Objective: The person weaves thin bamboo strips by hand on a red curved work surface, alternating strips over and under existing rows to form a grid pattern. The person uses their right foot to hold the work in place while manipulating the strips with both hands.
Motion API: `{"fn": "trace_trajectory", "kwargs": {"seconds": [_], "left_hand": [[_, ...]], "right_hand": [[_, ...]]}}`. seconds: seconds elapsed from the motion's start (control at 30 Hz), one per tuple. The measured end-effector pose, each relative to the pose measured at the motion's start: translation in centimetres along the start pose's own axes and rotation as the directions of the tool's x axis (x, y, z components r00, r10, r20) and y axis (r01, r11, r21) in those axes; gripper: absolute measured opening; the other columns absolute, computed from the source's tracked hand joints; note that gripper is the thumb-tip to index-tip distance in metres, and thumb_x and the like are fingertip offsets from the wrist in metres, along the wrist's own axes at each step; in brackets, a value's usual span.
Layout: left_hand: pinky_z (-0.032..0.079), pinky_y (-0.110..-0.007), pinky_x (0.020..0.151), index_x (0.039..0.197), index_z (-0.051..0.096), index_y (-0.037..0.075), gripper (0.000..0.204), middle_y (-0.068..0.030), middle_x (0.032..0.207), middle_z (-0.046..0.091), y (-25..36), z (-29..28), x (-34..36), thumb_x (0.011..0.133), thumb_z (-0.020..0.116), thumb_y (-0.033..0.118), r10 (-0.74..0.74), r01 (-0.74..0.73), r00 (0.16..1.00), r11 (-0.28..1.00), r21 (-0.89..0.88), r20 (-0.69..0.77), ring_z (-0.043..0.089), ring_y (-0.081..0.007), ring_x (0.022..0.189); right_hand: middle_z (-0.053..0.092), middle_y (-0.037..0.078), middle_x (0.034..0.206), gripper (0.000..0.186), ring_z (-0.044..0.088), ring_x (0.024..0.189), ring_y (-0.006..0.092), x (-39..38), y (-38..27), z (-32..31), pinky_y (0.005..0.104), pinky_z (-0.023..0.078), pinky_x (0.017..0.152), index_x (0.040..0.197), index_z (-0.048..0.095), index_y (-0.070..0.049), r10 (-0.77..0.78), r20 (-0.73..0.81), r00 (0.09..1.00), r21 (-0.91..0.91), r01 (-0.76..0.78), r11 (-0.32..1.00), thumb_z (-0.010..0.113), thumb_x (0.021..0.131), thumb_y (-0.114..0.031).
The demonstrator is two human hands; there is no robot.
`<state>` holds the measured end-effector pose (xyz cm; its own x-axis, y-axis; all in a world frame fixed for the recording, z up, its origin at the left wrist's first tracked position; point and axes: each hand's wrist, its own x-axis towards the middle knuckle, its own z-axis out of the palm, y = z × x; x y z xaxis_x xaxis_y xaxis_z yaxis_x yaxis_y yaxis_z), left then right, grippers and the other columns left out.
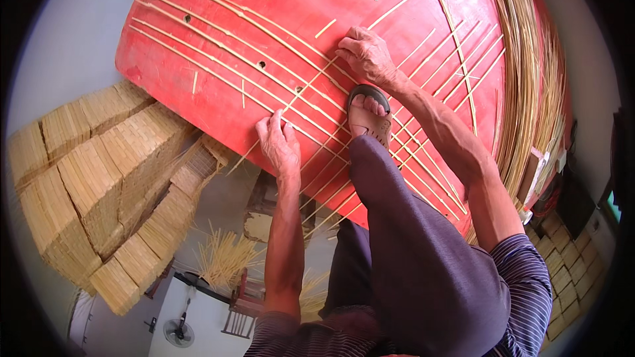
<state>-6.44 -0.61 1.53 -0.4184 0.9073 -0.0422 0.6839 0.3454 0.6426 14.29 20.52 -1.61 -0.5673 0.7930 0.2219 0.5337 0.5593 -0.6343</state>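
Note:
Long thin bamboo strips [218,31] lie across a red board [218,102], several running lengthwise and others crossing them. My left hand [279,144] pinches one crosswise bamboo strip [309,86] by the board's near edge, and the strip's end sticks out past that edge. Farther up the same strip, my right hand [365,54] is closed on it with fingers curled; the fingertips are partly hidden. Between and below the hands, my sandalled foot [369,114] stands on the crossing strips where they meet, hiding part of the lattice.
A thick bundle of loose strips [519,73] lies along the board's right side. Stacked bundles of woven pale pieces [99,172] rise at the left. Below the board are a scatter of short strips [228,254], a wooden chair [246,301] and a fan [178,332].

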Motion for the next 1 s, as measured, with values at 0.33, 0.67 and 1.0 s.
{"fn": "trace_trajectory", "kwargs": {"seconds": [0.33, 0.67, 1.0], "left_hand": [[0.050, -0.043, 0.086, 0.122, 0.063, 0.001, 0.036, -0.0182, 0.107, 0.056, 2.0, 1.3, -3.7, 0.086, 0.066, 0.004, -0.077, 0.082, 0.995, 0.994, -0.072, 0.068, 0.058, -0.0343, 0.100], [0.049, -0.042, 0.086, 0.118, 0.064, 0.002, 0.030, -0.0177, 0.097, 0.058, 2.8, 1.7, -3.6, 0.090, 0.066, 0.013, -0.123, 0.125, 0.992, 0.990, -0.064, 0.035, 0.059, -0.0333, 0.098], [0.047, -0.044, 0.080, 0.090, 0.068, 0.003, 0.029, -0.0156, 0.091, 0.061, 3.9, 3.5, -1.2, 0.092, 0.068, 0.032, -0.465, 0.466, 0.884, 0.885, 0.006, -0.039, 0.056, -0.0311, 0.090]], "right_hand": [[0.057, 0.010, 0.085, 0.014, 0.060, 0.086, 0.0316, -2.9, 1.3, -2.1, 0.0438, 0.049, 0.076, 0.085, 0.067, -0.007, 0.022, 0.110, 0.994, -0.034, -0.018, 0.999, 0.075, 0.077, -0.017], [0.057, 0.010, 0.083, 0.018, 0.061, 0.084, 0.0320, -3.2, 1.3, -2.1, 0.0442, 0.049, 0.071, 0.083, 0.065, -0.007, 0.010, 0.116, 0.993, -0.064, -0.003, 0.998, 0.077, 0.076, -0.018], [0.056, 0.011, 0.083, 0.024, 0.060, 0.083, 0.0326, -3.0, 1.3, -2.2, 0.0447, 0.049, 0.070, 0.083, 0.063, -0.007, -0.037, 0.122, 0.992, -0.123, 0.052, 0.991, 0.080, 0.074, -0.021]]}}
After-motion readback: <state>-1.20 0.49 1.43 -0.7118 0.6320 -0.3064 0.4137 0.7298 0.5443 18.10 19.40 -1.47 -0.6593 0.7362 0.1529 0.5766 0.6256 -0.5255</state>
